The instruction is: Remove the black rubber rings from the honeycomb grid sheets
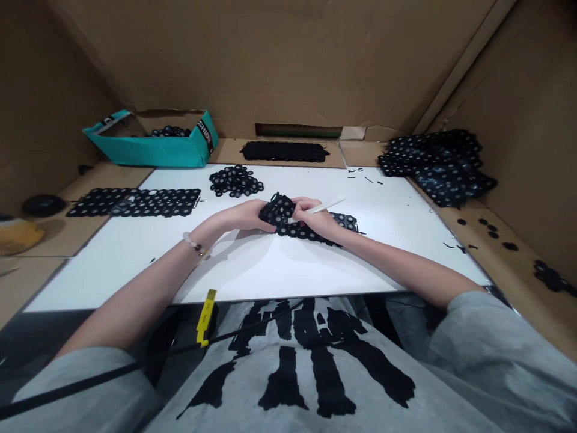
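Note:
At the middle of the white board lies a black sheet of joined rings (283, 210) with pale round centres. My left hand (250, 215) grips its left end, where the sheet is bunched and raised. In my right hand (318, 218) is a slim white pen-like tool (328, 205), pinched between the fingers with its lower end down on the sheet. Part of the sheet passes beneath my right hand and shows again beyond the wrist. A heap of loose black rings (235, 181) lies just behind my left hand.
A teal box (155, 147) holding black rings stands at the back left. Ring sheets lie at left (155, 202), as a flat stack at the back (285, 151), and as a pile at right (435, 159). Black scraps dot the white board (396, 264). Cardboard walls enclose three sides.

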Motion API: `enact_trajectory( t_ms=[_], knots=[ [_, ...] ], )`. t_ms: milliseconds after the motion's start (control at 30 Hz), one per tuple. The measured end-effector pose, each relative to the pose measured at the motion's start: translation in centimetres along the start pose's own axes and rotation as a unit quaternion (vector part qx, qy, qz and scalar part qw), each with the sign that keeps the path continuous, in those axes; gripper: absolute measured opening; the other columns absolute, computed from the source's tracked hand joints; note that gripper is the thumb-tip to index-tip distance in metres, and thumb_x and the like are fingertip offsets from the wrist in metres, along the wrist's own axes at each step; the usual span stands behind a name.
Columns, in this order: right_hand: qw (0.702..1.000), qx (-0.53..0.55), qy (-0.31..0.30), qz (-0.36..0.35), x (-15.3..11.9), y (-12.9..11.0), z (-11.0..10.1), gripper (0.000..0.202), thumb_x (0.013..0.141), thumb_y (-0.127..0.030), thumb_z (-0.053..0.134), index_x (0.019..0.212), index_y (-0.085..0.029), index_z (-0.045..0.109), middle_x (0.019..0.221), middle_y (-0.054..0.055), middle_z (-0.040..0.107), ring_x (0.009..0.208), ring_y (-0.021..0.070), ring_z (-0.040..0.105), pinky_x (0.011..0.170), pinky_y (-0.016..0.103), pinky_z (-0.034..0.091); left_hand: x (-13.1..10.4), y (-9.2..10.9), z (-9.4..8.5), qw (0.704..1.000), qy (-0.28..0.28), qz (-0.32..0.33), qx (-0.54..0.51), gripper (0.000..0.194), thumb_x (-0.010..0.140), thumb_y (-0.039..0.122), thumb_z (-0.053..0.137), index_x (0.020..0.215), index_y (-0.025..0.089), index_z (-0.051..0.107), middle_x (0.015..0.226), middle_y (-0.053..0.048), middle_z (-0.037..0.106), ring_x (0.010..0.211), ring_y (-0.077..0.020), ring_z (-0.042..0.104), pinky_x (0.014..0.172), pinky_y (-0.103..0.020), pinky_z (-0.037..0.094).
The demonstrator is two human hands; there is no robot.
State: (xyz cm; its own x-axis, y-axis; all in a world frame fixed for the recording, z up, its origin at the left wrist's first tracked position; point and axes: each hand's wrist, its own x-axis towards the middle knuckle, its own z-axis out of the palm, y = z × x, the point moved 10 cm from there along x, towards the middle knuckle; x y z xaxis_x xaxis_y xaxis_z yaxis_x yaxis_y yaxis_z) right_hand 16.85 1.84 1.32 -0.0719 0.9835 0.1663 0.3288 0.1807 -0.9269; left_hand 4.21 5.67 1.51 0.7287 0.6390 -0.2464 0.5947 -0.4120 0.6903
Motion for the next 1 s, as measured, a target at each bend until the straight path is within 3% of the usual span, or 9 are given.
enact_trajectory(
  t_ms=[133, 467, 733, 1000],
  knots=[
    [0.999, -0.043, 0.007, -0.011, -0.5, -0.5, 0.6, 0.014, 0.07, -0.023, 0.062, 0.056, -0.021, 0.06, 0.111, 0.004, 0.067, 0.116, 0.0245, 0.058, 0.104, 0.037, 0.04, 0.1, -0.1, 0.2, 1.0, -0.003, 0.002, -0.016, 0.05, 0.059, 0.041, 0.079, 0.103, 0.018, 0.072, 0.103, -0.004, 0.074, 0.097, -0.0291, 0.064, 0.083, -0.032, 0.047],
    [0.999, -0.029, 0.015, 0.006, -0.5, -0.4, 0.7, 0.016, 0.071, -0.02, 0.06, 0.055, -0.02, 0.057, 0.116, 0.005, 0.065, 0.109, 0.0221, 0.061, 0.104, 0.036, 0.039, 0.0, -0.4, 0.4, 0.997, -0.006, 0.002, -0.08, 0.059, 0.061, 0.044, 0.08, 0.114, 0.019, 0.07, 0.113, -0.005, 0.073, 0.106, -0.03, 0.063, 0.088, -0.033, 0.049],
    [0.999, -0.04, 0.012, -0.009, -0.6, -0.6, 0.8, 0.017, 0.072, -0.021, 0.059, 0.056, -0.02, 0.056, 0.114, 0.005, 0.066, 0.109, 0.0223, 0.061, 0.102, 0.037, 0.041, 0.2, -0.8, 0.3, 0.997, -0.003, -0.008, -0.078, 0.052, 0.062, 0.046, 0.08, 0.105, 0.018, 0.071, 0.107, -0.006, 0.073, 0.101, -0.0295, 0.063, 0.084, -0.034, 0.048],
    [0.988, -0.115, 0.008, -0.104, -1.1, -2.1, 1.8, 0.014, 0.079, -0.027, 0.056, 0.067, -0.021, 0.054, 0.111, 0.007, 0.062, 0.108, 0.0228, 0.06, 0.096, 0.038, 0.045, 0.7, -2.2, 0.7, 0.988, -0.02, -0.032, -0.151, 0.044, 0.058, 0.043, 0.083, 0.094, 0.018, 0.073, 0.098, -0.006, 0.073, 0.093, -0.0276, 0.065, 0.08, -0.036, 0.052]
  ],
)
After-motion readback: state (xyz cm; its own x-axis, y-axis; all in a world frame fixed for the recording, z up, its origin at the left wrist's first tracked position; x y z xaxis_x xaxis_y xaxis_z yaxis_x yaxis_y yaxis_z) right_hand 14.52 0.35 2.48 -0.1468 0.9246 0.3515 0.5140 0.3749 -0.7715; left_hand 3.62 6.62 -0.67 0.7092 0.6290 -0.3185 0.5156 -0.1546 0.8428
